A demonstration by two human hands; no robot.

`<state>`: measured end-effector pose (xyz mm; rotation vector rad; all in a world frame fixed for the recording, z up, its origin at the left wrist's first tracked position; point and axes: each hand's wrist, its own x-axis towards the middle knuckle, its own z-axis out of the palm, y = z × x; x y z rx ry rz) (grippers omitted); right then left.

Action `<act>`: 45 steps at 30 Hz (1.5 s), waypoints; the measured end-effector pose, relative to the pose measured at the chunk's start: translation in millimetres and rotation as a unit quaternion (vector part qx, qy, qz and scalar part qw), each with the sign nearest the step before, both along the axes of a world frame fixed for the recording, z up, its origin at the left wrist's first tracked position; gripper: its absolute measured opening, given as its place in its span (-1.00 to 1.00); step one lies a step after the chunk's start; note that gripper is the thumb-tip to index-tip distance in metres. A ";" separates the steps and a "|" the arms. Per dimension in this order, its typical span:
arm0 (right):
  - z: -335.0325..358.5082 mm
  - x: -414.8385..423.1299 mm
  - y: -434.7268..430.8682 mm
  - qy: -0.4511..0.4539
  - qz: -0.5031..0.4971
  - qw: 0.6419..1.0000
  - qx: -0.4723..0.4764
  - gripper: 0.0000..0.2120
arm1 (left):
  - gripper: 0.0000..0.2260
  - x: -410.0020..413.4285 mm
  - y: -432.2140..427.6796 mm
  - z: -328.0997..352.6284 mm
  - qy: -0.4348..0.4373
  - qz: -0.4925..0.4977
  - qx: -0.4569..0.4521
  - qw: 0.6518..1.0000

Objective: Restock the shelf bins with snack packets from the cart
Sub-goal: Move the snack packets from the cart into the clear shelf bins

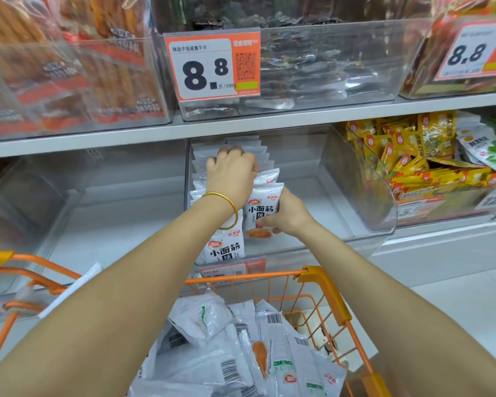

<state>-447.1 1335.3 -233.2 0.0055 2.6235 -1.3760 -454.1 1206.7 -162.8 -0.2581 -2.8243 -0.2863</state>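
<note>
The left hand [231, 174], a gold bangle [226, 209] on its wrist, reached deep into the clear bin [341, 173] in the middle of the lower shelf. Its fingers [235, 151] curled over the tops of a row of white packets [255, 156] standing upright along the bin's left wall; the fingertips themselves were hidden behind the packets. The row ran from the back of the bin to the front packet [226, 249], which stood just behind the front rim. The right hand [288, 217] held a single packet [265, 209] upright just beside the row, its fingers behind the packet's right edge and its thumb pinching the printed front low down. Below both forearms stood the orange cart [241, 279], its basket heaped with loose packets [241, 342] of the same white kind, lying at all angles. The rest of the clear bin, to the right of the hands, showed its bare floor. In the neighbouring bin on the right lay yellow packets [413, 159]. Above, on the upper shelf, an orange price label [212, 67] read 8.8.
</note>
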 end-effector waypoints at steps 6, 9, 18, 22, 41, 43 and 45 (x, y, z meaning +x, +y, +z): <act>-11.6 -9.8 -6.7 -0.054 0.024 0.998 0.032 -0.46 | -0.76 3.4 -7.2 1.1 -0.022 0.004 -0.028 0.999; -13.8 -13.8 -5.6 -0.065 0.026 0.997 0.033 -0.45 | -0.74 10.4 -9.9 6.6 -0.027 0.002 -0.019 0.999; -11.7 -7.0 6.4 -0.049 0.009 0.998 0.038 -0.41 | -0.76 69.8 -27.8 13.7 -0.032 -0.030 0.035 0.998; 7.7 13.2 10.5 -0.011 -0.030 0.996 0.080 -0.39 | -0.76 98.4 -36.9 14.8 -0.024 -0.023 0.066 0.997; 26.1 157.2 -57.0 0.172 0.259 0.947 0.074 -0.67 | -0.84 151.3 -75.3 32.0 -0.113 -0.095 0.247 0.958; 38.9 151.9 -42.5 0.111 0.218 0.969 -0.044 -0.83 | -0.79 154.2 -74.6 36.6 -0.154 -0.112 0.275 0.942; 51.2 147.8 -30.5 0.079 0.199 0.972 -0.093 -0.85 | -0.83 154.4 -70.5 39.3 -0.170 -0.134 0.285 0.934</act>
